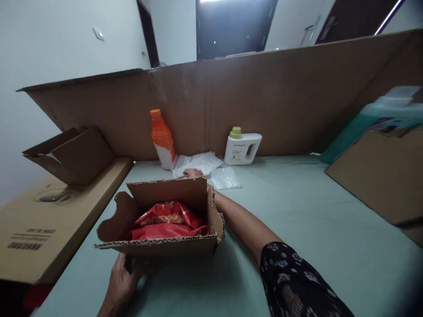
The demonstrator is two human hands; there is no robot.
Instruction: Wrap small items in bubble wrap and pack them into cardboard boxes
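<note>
An open cardboard box [172, 248] with ragged cut edges stands at the middle of the table, in front of me. Inside it lie shiny red packets [172, 230]. My left hand [123, 278] is closed at the lower front of the box, with some fingertips hidden beneath it. Past the right flap reaches my right arm, in a dark flowered sleeve. My right hand [193, 172] is behind the box's back flap, close to the bubble wrap [201, 163]; only bent knuckles show, and its grip is hidden. A smaller bubble wrap piece [225, 178] lies beside it.
An orange-and-white bottle [162, 143] and a white jug with a green cap [243, 149] stand along the cardboard wall [264, 97]. At left, an open carton [74, 154] rests on a flat box [39, 237]. A teal container [366, 123] sits behind cardboard [380, 176] at right.
</note>
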